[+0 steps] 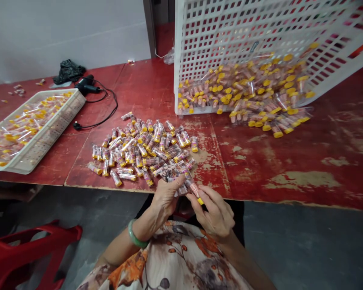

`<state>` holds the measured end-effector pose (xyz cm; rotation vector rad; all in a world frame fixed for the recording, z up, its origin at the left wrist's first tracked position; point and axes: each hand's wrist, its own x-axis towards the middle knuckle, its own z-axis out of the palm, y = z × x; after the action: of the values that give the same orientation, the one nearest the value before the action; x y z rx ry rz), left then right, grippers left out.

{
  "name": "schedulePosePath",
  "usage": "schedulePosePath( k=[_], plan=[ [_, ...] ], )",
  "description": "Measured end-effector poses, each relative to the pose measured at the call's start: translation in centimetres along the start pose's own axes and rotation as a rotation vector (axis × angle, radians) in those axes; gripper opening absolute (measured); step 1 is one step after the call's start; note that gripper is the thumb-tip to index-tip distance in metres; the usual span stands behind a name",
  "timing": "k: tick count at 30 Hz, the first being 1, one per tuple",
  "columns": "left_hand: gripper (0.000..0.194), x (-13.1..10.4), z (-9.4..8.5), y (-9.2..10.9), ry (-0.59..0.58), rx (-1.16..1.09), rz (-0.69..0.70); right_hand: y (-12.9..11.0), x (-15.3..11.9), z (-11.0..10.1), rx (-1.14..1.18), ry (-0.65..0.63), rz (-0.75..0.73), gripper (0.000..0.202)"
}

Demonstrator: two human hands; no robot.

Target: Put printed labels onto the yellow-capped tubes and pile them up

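Observation:
My left hand [168, 196] is closed on a bunch of printed clear plastic sleeves [170, 172], thumb on top. Between the fingertips of my right hand [215, 209] is a small clear tube [194, 188] with pink contents and a yellow cap; its upper end meets the sleeves. Whether the tube is inside a sleeve, I cannot tell. Just beyond my hands lies a loose pile of similar printed tubes [137, 151] with yellow caps on the red table [242, 173].
At right, a white plastic crate [178, 60] lies tipped, with yellow-capped tubes [266, 90] spilling from it. A white tray [53, 127] of tubes stands at left. Behind it are a black heat gun or dryer [86, 84] with cord and a black bag [69, 71]. A red stool [36, 245] is lower left.

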<state>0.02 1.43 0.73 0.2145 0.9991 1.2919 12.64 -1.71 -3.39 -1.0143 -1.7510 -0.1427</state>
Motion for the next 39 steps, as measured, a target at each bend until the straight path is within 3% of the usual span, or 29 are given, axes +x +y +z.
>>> schedulePosePath(
  k=[6, 11, 16, 27, 36, 39],
  plan=[
    [0.033, 0.2, -0.5, 0.3, -0.060, 0.037, -0.043, 0.9, 1.7, -0.3, 0.403, -0.260, 0.113, 0.043],
    [0.041, -0.1, -0.4, 0.3, -0.082, 0.076, -0.076, 1.1, 1.7, -0.2, 0.426, -0.146, 0.298, 0.040],
    [0.033, -0.4, -0.4, 0.0, -0.093, 0.104, -0.100, 0.3, 2.2, 0.5, 0.383, -0.032, 0.326, 0.027],
    [0.031, -0.2, -0.3, -0.7, -0.075, 0.064, -0.089, 0.7, 1.7, 1.8, 0.230, 0.109, 0.172, 0.023],
    [0.035, 0.3, -0.6, -1.3, -0.039, 0.087, -0.024, 0.8, 0.9, 2.7, -0.015, 0.101, 0.019, 0.026],
    [0.036, 1.0, -0.5, -0.7, -0.001, 0.168, 0.009, 1.3, 1.3, 2.6, 0.018, 0.015, -0.021, 0.030]
  ],
)
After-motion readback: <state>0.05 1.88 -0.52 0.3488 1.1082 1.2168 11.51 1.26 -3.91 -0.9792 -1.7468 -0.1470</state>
